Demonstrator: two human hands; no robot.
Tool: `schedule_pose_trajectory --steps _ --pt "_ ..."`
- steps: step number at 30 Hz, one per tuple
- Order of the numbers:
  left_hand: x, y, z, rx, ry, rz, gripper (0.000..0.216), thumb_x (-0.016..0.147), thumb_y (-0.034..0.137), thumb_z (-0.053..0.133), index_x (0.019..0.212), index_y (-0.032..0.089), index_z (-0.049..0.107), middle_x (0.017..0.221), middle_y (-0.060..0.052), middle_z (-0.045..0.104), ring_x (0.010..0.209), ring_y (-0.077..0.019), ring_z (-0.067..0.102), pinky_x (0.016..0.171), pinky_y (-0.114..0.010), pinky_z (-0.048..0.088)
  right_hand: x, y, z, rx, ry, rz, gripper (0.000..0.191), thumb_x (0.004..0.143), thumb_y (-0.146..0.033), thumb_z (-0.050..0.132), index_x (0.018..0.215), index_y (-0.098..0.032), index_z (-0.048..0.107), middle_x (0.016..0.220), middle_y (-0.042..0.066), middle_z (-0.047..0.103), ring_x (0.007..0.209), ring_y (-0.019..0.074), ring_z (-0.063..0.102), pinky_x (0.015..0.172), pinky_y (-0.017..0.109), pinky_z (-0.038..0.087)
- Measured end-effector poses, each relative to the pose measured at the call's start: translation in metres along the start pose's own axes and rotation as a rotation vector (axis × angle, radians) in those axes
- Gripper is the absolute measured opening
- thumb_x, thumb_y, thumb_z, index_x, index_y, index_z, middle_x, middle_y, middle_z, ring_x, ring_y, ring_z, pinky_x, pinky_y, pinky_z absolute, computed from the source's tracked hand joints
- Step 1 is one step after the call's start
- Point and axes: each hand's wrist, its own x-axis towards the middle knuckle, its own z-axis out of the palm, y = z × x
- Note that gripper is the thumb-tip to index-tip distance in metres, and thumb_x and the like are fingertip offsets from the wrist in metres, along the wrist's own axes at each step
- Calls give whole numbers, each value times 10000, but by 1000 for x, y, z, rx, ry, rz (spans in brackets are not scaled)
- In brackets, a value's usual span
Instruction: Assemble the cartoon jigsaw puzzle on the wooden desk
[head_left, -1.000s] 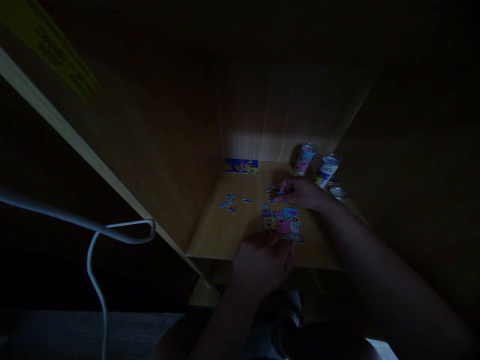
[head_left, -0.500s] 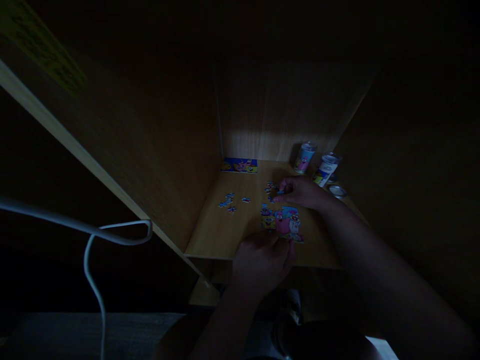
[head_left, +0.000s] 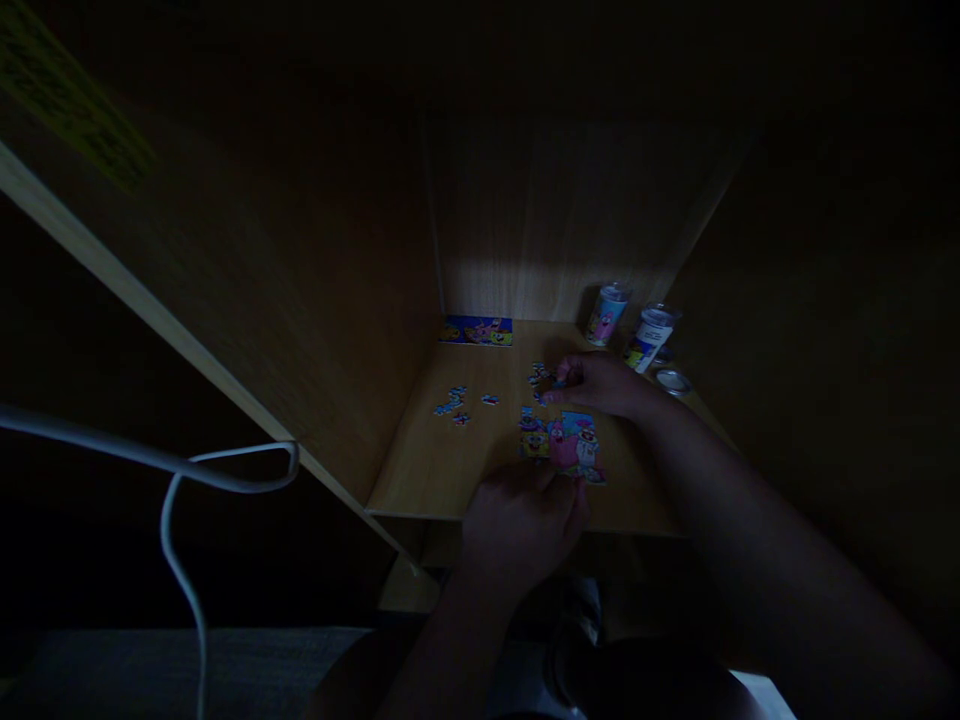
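Note:
A partly joined jigsaw puzzle (head_left: 566,445) of cartoon figures lies near the front of the wooden shelf. My left hand (head_left: 523,515) is curled at its lower edge, fingertips against the bottom pieces; what they pinch, if anything, is hidden. Above the puzzle, my right hand (head_left: 592,382) has thumb and fingers closed on a small bluish puzzle piece (head_left: 559,384). Right beside those fingertips lie a few loose pieces (head_left: 538,374). More loose pieces (head_left: 452,401) form a cluster to the left, with a single piece (head_left: 490,399) between the two groups.
A picture strip (head_left: 478,331) lies at the shelf's back left. Two clear-topped cans (head_left: 606,315) (head_left: 651,338) stand at the back right, with a round metal lid (head_left: 673,382) by them. A white cable (head_left: 247,487) loops outside the left panel (head_left: 360,300). The light is dim.
The view has shifted very slightly. Both hands keep nearly the same place and hold, and the pieces lie as before.

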Motion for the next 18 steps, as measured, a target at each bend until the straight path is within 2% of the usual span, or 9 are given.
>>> schedule_pose_trajectory --steps 18 --pt "1 0 1 -5 0 -7 238 1009 250 628 776 213 659 775 -22 697 675 -182 668 620 -345 518 2 1 0 -28 1 -1 461 753 -643 830 835 -224 658 749 -3 666 688 175 582 620 301 412"
